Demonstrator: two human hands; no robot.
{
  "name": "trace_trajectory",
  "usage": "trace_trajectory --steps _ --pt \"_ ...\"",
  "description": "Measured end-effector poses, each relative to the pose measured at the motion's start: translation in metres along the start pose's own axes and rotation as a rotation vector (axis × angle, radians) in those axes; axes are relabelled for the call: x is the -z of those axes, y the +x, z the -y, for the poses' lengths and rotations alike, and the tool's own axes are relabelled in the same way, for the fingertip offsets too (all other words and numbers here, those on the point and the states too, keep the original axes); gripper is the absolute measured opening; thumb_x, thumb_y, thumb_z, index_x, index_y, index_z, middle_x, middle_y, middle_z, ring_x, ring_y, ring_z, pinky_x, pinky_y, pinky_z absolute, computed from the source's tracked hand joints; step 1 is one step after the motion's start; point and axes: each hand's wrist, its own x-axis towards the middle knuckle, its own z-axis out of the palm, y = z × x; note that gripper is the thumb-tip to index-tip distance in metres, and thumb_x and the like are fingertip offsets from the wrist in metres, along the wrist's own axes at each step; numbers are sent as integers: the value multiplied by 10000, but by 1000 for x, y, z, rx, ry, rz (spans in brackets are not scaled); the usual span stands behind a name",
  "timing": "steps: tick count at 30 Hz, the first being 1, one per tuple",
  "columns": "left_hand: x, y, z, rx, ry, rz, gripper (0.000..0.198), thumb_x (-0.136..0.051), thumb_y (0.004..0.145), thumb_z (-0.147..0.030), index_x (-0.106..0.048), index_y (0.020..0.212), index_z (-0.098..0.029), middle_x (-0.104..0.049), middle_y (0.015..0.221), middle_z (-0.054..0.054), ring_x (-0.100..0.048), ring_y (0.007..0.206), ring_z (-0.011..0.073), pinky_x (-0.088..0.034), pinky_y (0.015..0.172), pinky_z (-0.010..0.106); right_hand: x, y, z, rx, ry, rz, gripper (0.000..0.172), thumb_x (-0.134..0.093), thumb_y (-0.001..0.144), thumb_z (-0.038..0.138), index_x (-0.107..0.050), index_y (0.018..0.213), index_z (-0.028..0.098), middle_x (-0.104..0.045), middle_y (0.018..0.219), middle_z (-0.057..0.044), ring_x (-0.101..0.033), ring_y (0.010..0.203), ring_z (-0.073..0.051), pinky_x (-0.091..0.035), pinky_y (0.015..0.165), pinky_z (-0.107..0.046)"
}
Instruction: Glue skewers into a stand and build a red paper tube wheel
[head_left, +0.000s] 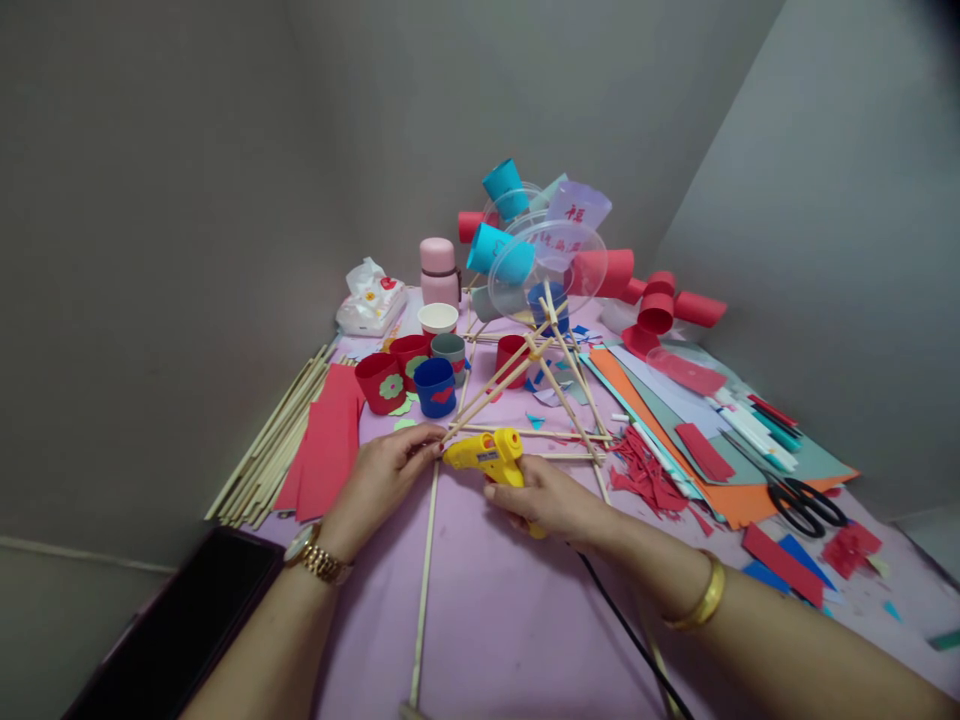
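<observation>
In my right hand (551, 498) is a yellow hot glue gun (484, 455), its nozzle pointing left at a stick joint by my left fingertips. A black cord runs from below that hand toward the bottom edge. My left hand (390, 475) pinches a thin wooden stick (429, 560) where it meets the slanting sticks of a frame (499, 382). The frame's sticks rise to a crossed joint behind the glue gun. The nozzle tip is close to my left fingers; I cannot tell whether it touches the wood.
Decorated paper cups (435, 388) stand behind my left hand. Left lie red paper strips (330, 435), loose sticks (281, 440) and a dark tablet-like device (187, 620). Right are coloured sheets (780, 490), scissors (802, 505) and red scraps (649, 475). A pink thermos (439, 270) stands at the back.
</observation>
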Motion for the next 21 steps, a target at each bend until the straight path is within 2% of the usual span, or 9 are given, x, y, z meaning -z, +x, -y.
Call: trace_trajectory --steps 21 --pt "-1 -2 1 -12 -14 -14 235 -479 852 -375 -649 973 -264 -712 972 -19 -653 867 162 -487 760 248 -1 -1 1 10 -46 2 155 -506 801 252 -445 669 197 -436 474 84 -368 392 -61 -283 376 -172"
